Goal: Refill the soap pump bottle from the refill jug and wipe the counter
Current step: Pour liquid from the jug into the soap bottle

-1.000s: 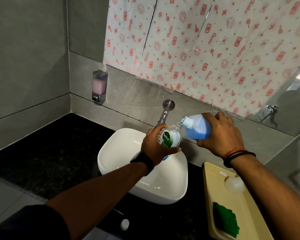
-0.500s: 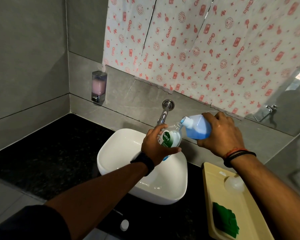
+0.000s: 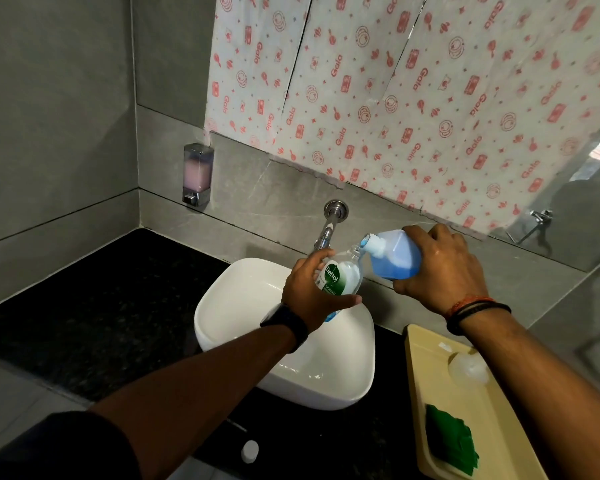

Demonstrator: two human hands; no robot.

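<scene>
My left hand (image 3: 309,292) grips a clear soap bottle (image 3: 342,277) with a green and white label, its pump off, held tilted above the white basin (image 3: 222,306). My right hand (image 3: 442,271) holds the refill jug (image 3: 394,254), a translucent container of blue liquid, tipped to the left. The jug's white spout touches the open neck of the soap bottle. Blue liquid shows at the bottle's bottom under my palm. A green cloth (image 3: 451,443) lies on a beige tray (image 3: 426,358) at the right.
Black counter (image 3: 94,306) surrounds the basin. A small white cap (image 3: 250,451) lies on the counter's front edge. A wall tap (image 3: 329,226) juts out behind the bottle. A wall soap dispenser (image 3: 197,173) hangs at left. A clear round object (image 3: 466,368) rests on the tray.
Both hands hold almost still with the jug's spout at the bottle's neck. No other object has moved.
</scene>
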